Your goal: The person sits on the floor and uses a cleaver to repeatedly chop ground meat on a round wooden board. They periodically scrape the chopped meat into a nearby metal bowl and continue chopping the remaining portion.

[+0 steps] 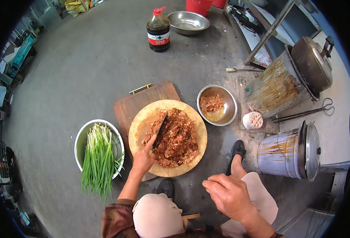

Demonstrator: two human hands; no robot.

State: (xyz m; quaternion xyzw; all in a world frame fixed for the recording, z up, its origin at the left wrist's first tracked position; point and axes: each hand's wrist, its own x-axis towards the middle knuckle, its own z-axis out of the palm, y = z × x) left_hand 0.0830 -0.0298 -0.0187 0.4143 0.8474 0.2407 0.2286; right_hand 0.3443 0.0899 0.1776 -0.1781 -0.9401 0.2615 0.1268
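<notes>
My left hand (144,158) grips a kitchen knife (160,130), its dark blade seen nearly edge-on in the minced meat (178,138). The reddish-brown mince covers much of a round wooden chopping board (201,148), and a wet smear marks the board's left side. My right hand (227,192) is raised above my right leg, apart from the board. Its fingers are curled in and nothing shows in them. Left of the board, a bunch of green garlic chives or scallions (100,160) lies in a metal basin (79,148), with the green ends hanging over the rim.
A steel bowl (230,110) of mince and yellowish liquid stands right of the board. Under the board is a wooden stand (151,93). Beyond are a dark sauce bottle (158,32) and a steel basin (190,22). Stoves (277,86) (279,151) and tongs (306,112) line the right.
</notes>
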